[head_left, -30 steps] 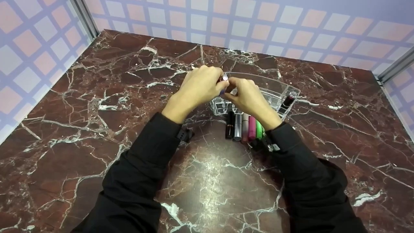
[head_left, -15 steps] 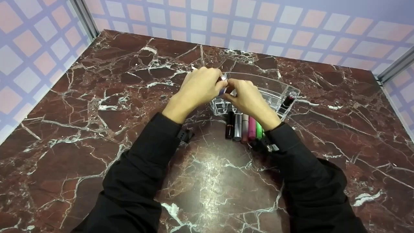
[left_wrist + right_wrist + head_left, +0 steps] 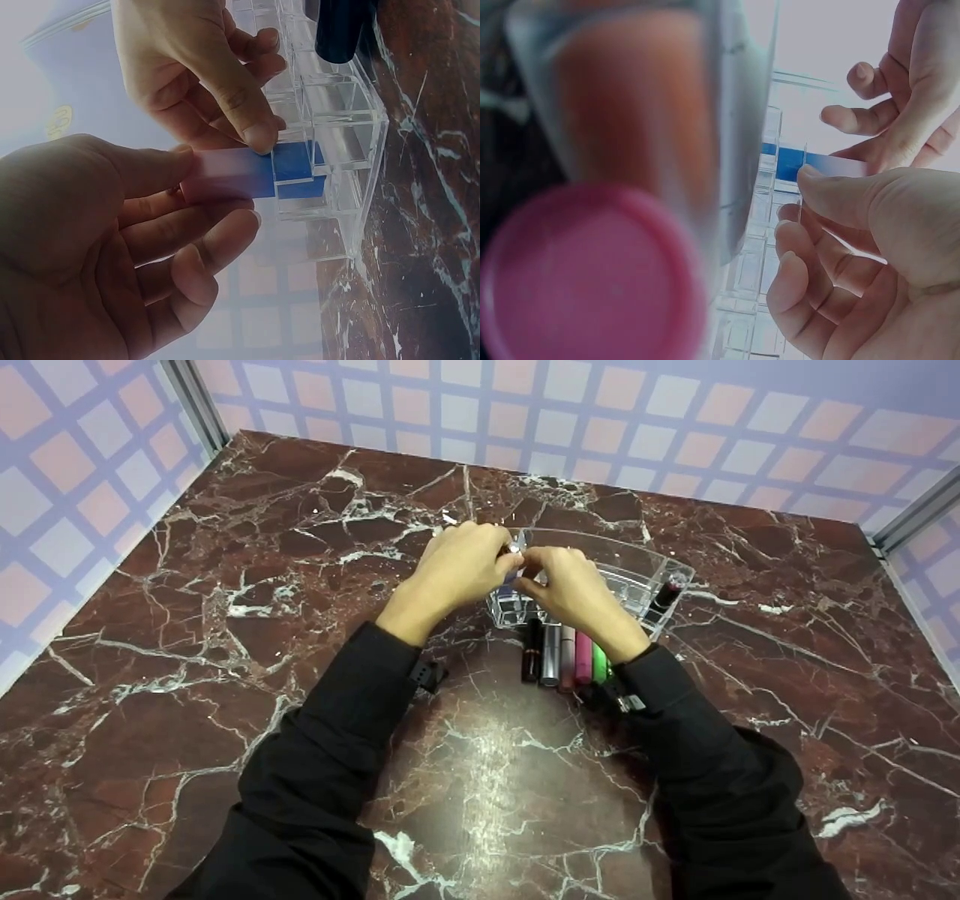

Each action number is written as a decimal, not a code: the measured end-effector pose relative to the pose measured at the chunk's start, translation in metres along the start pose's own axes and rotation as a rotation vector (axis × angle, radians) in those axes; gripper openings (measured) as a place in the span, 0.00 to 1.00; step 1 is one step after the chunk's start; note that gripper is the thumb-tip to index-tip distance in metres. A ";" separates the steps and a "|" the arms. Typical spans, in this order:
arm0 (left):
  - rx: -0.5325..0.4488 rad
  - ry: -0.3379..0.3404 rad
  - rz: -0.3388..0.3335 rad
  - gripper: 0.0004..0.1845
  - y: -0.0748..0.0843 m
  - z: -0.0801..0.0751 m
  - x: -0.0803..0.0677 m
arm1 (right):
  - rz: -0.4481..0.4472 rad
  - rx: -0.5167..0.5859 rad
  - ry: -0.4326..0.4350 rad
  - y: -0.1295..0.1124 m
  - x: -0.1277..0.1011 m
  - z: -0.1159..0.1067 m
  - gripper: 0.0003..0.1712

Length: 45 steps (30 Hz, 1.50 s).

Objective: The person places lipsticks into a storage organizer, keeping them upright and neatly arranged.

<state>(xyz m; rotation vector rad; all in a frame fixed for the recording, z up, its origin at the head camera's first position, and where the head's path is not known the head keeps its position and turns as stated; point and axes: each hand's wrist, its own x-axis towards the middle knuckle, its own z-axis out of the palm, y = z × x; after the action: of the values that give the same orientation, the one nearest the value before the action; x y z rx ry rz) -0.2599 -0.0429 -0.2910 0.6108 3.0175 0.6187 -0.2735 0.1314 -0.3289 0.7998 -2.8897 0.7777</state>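
Both hands meet over the clear plastic organizer box with many small square slots, which stands on the dark red marble counter. The left hand pinches a small tube that fades from pink to blue between thumb and fingers. The right hand pinches the same tube near its blue end, so each grip is closed on it. In the left wrist view the blue end pokes into one of the corner slots of the box, while the pink end sits outside in the left hand. The tube lies on its side there, not upright.

The step in hand looks like putting this tube into its slot. It seems about half in. The next move probably calls for a gentle push straight along the slot, then letting go with both hands without knocking the box.

One dark lipstick stands in the box at the right end. A row of more lipstick tubes, black, silver, pink and green, lies on the counter just in front of the box.
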 end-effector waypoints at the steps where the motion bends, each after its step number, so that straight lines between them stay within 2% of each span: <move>1: -0.005 -0.002 -0.002 0.15 0.000 0.000 0.000 | 0.000 0.000 0.000 0.000 0.000 0.000 0.13; 6: -0.015 -0.013 -0.026 0.15 -0.002 0.001 0.000 | 0.000 0.007 -0.002 0.000 0.000 0.001 0.14; 21: -0.015 0.015 -0.087 0.17 0.001 0.000 -0.004 | -0.008 0.001 -0.005 -0.001 0.000 0.001 0.14; 29: 0.024 0.041 -0.114 0.19 0.004 -0.003 -0.008 | -0.022 -0.001 -0.022 -0.004 -0.003 -0.003 0.15; 34: 0.046 0.076 -0.113 0.19 0.010 -0.007 -0.012 | -0.018 0.006 -0.028 -0.007 -0.007 -0.011 0.15; 37: 0.070 0.073 -0.110 0.19 0.014 -0.010 -0.015 | -0.020 0.004 -0.033 -0.009 -0.010 -0.016 0.15; 40: 0.103 0.015 -0.101 0.19 0.019 -0.013 -0.017 | -0.017 -0.001 -0.050 -0.010 -0.014 -0.021 0.14; 45: 0.129 -0.186 -0.055 0.22 0.026 -0.013 -0.021 | -0.010 0.010 -0.111 -0.008 -0.022 -0.028 0.12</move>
<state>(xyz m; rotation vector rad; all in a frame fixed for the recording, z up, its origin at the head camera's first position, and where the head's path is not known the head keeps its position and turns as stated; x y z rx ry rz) -0.2321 -0.0336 -0.2705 0.5536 2.9033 0.3458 -0.2534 0.1490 -0.3047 0.8848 -2.9781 0.7719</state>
